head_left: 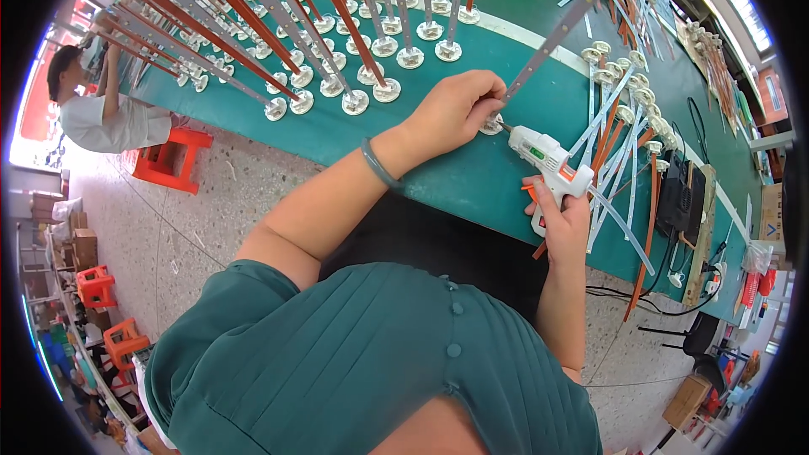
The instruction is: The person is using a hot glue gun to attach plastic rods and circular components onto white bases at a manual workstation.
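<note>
Working far left: a co-worker (114, 118) in a light top faces the table's far end, a red stool (173, 160) alongside.
Standing rows, left to centre: grey and red-brown strips (346, 19) rise from clear round bases (355, 102) on the green table (472, 177).
Left hand (455, 114): thumb and fingers pinch one grey strip (560, 31) near its lower end.
Joint at the base: gluing appears to be the step in hand; the next move likely calls for a steady pinch and careful aim at the foot.
Grey strip's place: its round foot (490, 126) lies just nearside of the left fingertips, its length slanting far and right.
Glue gun (548, 160): white, nozzle aimed left at that foot; contact is too small to tell.
Right hand (563, 219): wrapped around the gun's handle, by the orange trigger; whether it squeezes cannot be told.
Heap, right: loose strips with round ends (624, 115) lie beyond the gun, near a black device (678, 194).
</note>
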A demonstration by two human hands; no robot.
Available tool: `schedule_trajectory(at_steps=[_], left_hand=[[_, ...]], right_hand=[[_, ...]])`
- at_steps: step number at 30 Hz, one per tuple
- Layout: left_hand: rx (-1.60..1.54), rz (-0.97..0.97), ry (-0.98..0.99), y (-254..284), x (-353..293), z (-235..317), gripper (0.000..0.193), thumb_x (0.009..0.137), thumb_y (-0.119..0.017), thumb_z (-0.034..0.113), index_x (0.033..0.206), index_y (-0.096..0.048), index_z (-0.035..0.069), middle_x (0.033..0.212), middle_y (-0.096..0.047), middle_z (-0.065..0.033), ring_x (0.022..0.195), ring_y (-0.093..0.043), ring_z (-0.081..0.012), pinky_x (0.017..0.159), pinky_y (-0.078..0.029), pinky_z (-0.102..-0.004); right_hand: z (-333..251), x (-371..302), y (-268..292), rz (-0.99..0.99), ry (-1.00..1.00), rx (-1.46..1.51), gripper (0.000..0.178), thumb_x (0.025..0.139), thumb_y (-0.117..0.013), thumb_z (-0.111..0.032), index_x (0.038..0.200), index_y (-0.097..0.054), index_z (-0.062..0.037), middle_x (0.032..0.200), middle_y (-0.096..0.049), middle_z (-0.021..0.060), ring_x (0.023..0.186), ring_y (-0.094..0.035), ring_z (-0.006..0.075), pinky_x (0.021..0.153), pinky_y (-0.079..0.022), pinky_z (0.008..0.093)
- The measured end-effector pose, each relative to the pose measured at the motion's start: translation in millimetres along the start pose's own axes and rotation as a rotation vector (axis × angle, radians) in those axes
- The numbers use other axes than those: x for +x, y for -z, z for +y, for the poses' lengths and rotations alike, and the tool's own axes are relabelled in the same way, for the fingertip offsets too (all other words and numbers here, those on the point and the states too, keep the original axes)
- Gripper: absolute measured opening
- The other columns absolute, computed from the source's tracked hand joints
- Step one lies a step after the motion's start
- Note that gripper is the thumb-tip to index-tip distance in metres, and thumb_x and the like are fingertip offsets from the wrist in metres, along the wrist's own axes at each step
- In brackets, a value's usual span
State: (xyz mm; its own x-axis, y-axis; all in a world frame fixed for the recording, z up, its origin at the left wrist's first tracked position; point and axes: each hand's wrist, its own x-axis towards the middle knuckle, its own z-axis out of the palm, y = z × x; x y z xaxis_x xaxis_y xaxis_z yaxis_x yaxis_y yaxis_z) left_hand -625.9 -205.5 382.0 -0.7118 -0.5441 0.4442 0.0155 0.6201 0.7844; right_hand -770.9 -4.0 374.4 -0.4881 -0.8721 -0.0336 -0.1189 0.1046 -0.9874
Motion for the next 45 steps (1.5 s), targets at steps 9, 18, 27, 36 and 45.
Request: schedule_trajectory(at_steps=[9, 18, 27, 36, 45], left_hand=[[-0.012, 0.025, -0.022, 0, -2, -3, 0.010, 0.089, -0.063, -0.001, 0.098, -0.060, 0.001, 0.087, -0.063, -0.0100, 0.077, -0.063, -0.0221, 0.069, -0.050, -0.0318], [-0.029, 0.047, -0.017, -1, -2, -2, 0.009, 0.088, -0.063, 0.001, 0.094, -0.057, 0.001, 0.085, -0.061, -0.0149, 0.076, -0.063, -0.0306, 0.068, -0.050, -0.0372], [0.003, 0.028, -0.029, -1, -2, -3, 0.010, 0.089, -0.062, -0.002, 0.098, -0.059, 0.001, 0.088, -0.062, -0.0118, 0.079, -0.064, -0.0257, 0.068, -0.051, -0.0337], [0.077, 0.025, -0.088, 4, 1, 7, 0.008, 0.089, -0.062, 0.002, 0.094, -0.056, 0.001, 0.086, -0.061, -0.0154, 0.077, -0.062, -0.0335, 0.068, -0.050, -0.0402], [-0.347, -0.170, 0.043, 12, -3, 14, 0.007, 0.095, -0.057, 0.006, 0.098, -0.053, 0.000, 0.089, -0.062, -0.0110, 0.081, -0.062, -0.0226, 0.074, -0.050, -0.0329]], right_hand=[[-2, 4, -2, -0.003, -0.020, 0.009, 0.029, 0.094, -0.064, -0.017, 0.116, -0.060, 0.0022, 0.099, -0.072, 0.0104, 0.068, -0.061, 0.0098, 0.059, -0.047, 0.0237], [-7, 7, -9, -0.001, 0.001, -0.075, 0.027, 0.095, -0.063, -0.018, 0.114, -0.061, 0.0022, 0.093, -0.071, 0.0080, 0.065, -0.059, 0.0079, 0.055, -0.043, 0.0224], [-8, 10, -10, 0.012, -0.006, -0.128, 0.022, 0.096, -0.062, -0.018, 0.106, -0.064, 0.0020, 0.076, -0.064, 0.0039, 0.057, -0.056, 0.0070, 0.051, -0.040, 0.0227], [-5, 3, -5, 0.034, -0.063, -0.038, 0.025, 0.095, -0.063, -0.018, 0.112, -0.061, 0.0011, 0.086, -0.068, 0.0071, 0.061, -0.058, 0.0077, 0.054, -0.042, 0.0225], [-7, -16, 10, -0.083, -0.100, 0.143, 0.028, 0.093, -0.063, -0.013, 0.117, -0.059, 0.0019, 0.098, -0.071, 0.0122, 0.065, -0.058, 0.0103, 0.059, -0.046, 0.0233]])
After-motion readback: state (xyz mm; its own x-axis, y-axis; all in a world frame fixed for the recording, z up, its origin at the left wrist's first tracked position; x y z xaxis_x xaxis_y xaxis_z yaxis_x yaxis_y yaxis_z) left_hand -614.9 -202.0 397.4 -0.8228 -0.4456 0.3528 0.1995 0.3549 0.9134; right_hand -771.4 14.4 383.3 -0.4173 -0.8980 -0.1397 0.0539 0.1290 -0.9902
